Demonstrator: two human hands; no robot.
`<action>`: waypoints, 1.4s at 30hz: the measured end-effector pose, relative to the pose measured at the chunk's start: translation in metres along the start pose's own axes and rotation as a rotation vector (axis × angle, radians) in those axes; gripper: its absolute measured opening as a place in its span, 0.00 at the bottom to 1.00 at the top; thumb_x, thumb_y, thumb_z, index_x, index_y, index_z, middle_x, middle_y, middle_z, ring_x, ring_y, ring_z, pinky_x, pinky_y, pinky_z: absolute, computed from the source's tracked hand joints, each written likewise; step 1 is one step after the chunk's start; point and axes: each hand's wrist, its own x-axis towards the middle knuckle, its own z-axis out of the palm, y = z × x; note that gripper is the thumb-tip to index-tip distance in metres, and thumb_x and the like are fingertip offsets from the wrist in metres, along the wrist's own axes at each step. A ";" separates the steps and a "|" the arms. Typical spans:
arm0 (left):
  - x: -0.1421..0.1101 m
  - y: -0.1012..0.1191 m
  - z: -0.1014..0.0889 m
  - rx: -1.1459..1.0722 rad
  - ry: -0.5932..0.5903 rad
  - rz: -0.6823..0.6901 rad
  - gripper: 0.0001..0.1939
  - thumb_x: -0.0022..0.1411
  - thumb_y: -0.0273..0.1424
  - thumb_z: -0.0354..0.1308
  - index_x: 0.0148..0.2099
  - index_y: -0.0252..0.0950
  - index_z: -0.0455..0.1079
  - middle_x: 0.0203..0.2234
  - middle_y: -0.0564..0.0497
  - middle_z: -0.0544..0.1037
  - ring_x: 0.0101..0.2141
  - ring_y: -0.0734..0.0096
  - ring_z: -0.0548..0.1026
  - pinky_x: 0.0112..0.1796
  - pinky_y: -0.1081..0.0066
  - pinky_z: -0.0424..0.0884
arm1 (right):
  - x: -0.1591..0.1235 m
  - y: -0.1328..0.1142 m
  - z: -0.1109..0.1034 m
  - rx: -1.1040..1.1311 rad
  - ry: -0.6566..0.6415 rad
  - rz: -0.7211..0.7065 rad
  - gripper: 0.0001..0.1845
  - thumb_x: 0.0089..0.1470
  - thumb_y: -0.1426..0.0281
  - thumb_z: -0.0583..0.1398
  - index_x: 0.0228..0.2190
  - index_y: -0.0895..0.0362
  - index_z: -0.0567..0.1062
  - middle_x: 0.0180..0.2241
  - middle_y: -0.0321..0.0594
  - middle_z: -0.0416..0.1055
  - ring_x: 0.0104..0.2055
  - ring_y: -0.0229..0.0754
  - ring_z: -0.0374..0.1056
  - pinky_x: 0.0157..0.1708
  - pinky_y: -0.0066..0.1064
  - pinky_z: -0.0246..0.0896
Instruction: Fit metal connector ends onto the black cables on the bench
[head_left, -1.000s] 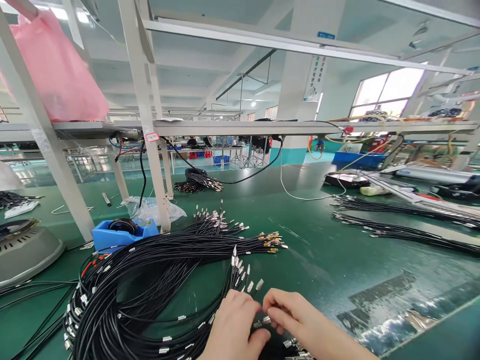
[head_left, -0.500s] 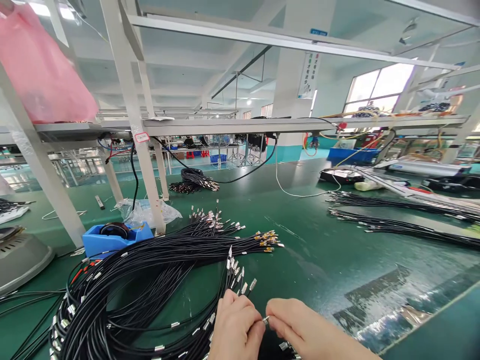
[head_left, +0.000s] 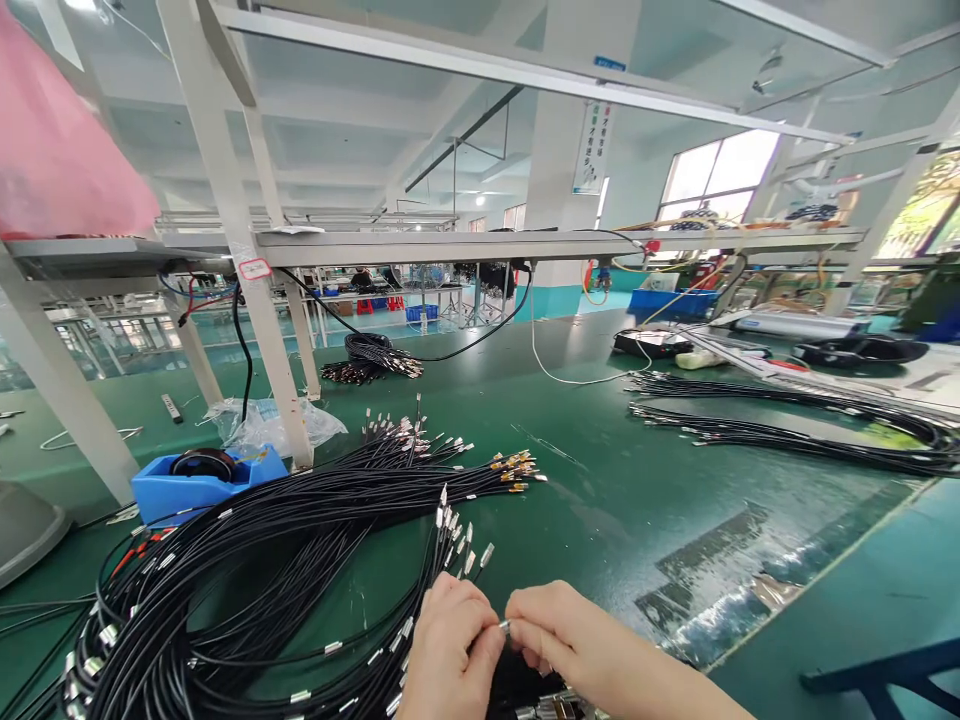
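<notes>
At the bottom middle, my left hand (head_left: 450,650) and my right hand (head_left: 559,635) meet, both pinched on one small silver connector (head_left: 504,627) at the end of a black cable. A big heap of black cables (head_left: 247,580) with metal ends spreads over the green bench (head_left: 622,480) to the left of my hands. Several silver-tipped cable ends (head_left: 454,530) stick up just above my left hand. Gold-tipped ends (head_left: 514,467) lie farther back.
A blue tape dispenser (head_left: 199,475) and a clear plastic bag (head_left: 262,420) sit by a white frame post (head_left: 255,300). Long black cable bundles (head_left: 780,430) lie at the right. Another cable coil (head_left: 371,355) lies farther back. A pink bag (head_left: 60,160) hangs top left.
The view has swung right, so everything has slid left in the picture. My hands stay together on the connector, now pinching it between fingertips.
</notes>
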 end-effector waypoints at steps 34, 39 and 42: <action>0.010 0.037 -0.009 -0.361 -0.189 -0.264 0.15 0.59 0.34 0.41 0.42 0.34 0.65 0.28 0.49 0.72 0.28 0.72 0.68 0.31 0.74 0.62 | -0.027 -0.006 -0.033 0.385 0.153 0.123 0.05 0.50 0.73 0.49 0.26 0.56 0.64 0.23 0.32 0.62 0.27 0.35 0.59 0.28 0.24 0.55; 0.018 0.054 -0.011 -0.137 -0.204 -0.306 0.09 0.55 0.31 0.44 0.26 0.36 0.61 0.18 0.56 0.62 0.23 0.75 0.60 0.24 0.75 0.53 | -0.024 -0.001 -0.026 0.412 0.154 0.118 0.07 0.52 0.68 0.49 0.27 0.57 0.64 0.23 0.32 0.61 0.27 0.36 0.59 0.28 0.26 0.55; 0.018 0.055 -0.010 -0.159 -0.182 -0.311 0.10 0.55 0.33 0.43 0.24 0.37 0.57 0.18 0.56 0.60 0.23 0.74 0.58 0.24 0.75 0.52 | -0.025 -0.004 -0.027 0.287 0.118 0.109 0.14 0.55 0.65 0.46 0.22 0.56 0.61 0.21 0.32 0.60 0.25 0.36 0.57 0.26 0.25 0.53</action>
